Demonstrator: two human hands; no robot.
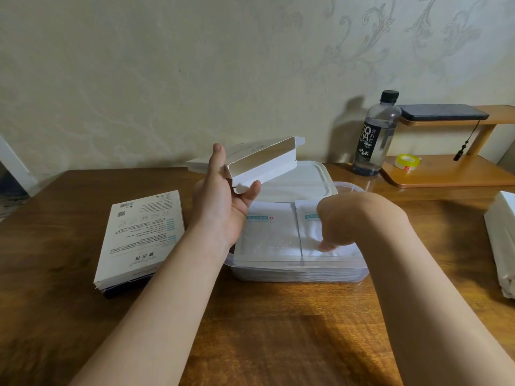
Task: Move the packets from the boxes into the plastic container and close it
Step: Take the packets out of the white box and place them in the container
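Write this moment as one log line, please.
left hand: holds open white box | right hand: presses packets in plastic container | lid: off, behind

Dim warm indoor light, bottle (374, 135) shadow thrown left on wall (139, 65), wide-angle edge bowing, right hand (338, 227) slightly motion-blurred.

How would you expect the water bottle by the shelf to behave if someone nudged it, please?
The bottle stands tall and narrow, so it would probably tip rather than slide. It looks partly full, which likely steadies it somewhat. Once down, its round body would probably roll on the table.
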